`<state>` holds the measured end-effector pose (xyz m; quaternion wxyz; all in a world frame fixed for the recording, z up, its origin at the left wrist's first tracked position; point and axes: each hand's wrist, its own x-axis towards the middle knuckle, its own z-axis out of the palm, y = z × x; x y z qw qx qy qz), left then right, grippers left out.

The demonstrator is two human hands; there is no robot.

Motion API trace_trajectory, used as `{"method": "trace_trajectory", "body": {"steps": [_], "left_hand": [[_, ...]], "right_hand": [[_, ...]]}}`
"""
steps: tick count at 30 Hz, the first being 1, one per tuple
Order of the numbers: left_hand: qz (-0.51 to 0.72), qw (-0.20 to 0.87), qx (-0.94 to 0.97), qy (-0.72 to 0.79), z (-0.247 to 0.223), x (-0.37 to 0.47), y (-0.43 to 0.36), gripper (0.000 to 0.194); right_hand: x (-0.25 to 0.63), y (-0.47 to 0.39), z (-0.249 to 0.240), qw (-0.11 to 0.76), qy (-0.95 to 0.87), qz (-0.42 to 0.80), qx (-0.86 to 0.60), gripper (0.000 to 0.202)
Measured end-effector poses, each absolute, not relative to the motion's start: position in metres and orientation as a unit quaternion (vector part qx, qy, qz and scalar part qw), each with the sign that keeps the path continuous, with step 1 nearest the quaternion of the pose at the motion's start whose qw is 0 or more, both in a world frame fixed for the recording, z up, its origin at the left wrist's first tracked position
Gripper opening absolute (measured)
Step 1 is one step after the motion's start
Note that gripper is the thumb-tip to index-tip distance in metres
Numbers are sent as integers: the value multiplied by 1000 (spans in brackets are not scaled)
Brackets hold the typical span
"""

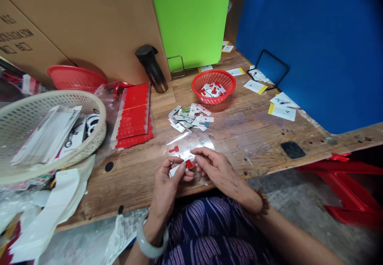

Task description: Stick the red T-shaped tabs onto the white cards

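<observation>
My left hand [169, 183] pinches a small white card [173, 171] near the table's front edge. A small red piece [189, 164] lies against the card's right end, between my two hands. My right hand [217, 171] has its fingers drawn together at that red piece; whether they grip it is hard to see. Another red piece [174, 149] rests on a clear plastic sheet [206, 142] just beyond my hands. Farther back is a loose pile of small metal and white pieces [191, 117]. Behind it, a red basket [214, 75] holds white pieces with red parts.
Red sheets [133, 111] lie left of the pile, with a black bottle [153, 69] behind them. A large cream basket [100, 131] of cards stands at the left. Green [191, 21] and blue boards [314, 49] stand behind. A black pad [293, 150] is at the right.
</observation>
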<state>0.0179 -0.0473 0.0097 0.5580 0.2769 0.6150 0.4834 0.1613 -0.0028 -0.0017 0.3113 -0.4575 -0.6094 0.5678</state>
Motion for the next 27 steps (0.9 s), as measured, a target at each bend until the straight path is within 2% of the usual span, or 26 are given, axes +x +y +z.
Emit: {"method": "trace_trajectory", "body": {"steps": [6, 10, 16, 27], "left_hand": [[501, 596, 253, 575, 11, 20, -47, 32], [504, 589, 258, 577, 8, 21, -48, 30], [508, 569, 279, 583, 5, 23, -49, 27], [460, 487, 394, 630, 11, 23, -54, 22]], "right_hand": [[155, -4, -4, 304, -525, 687, -400, 29], [152, -4, -1, 319, -492, 705, -399, 24], [155, -4, -5, 293, -474, 723, -409, 16], [159, -5, -10, 279, -469, 760, -354, 30]]}}
